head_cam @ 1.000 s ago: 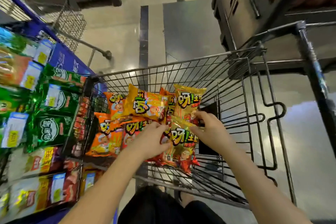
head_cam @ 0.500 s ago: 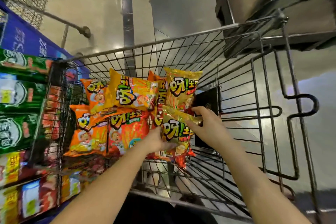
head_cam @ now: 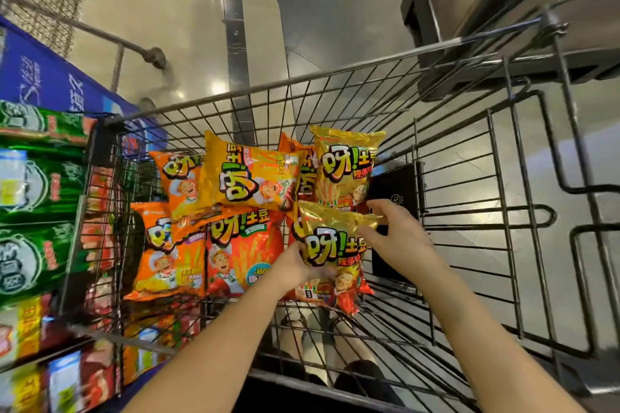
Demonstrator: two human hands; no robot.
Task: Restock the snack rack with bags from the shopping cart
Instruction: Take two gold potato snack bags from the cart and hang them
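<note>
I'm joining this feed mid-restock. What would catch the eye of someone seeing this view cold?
The bright heap of orange and yellow snack bags in the wire shopping cart stands out first. At the heap's right side, the left hand and right hand hold a gold bag between them. Rows of green packs are stacked at the far left, outside the cart.

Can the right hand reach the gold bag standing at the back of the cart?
Probably yes. The right hand sits just below the back bag, with nothing between them. Only a corner of the near bag lies by its fingers.
</note>
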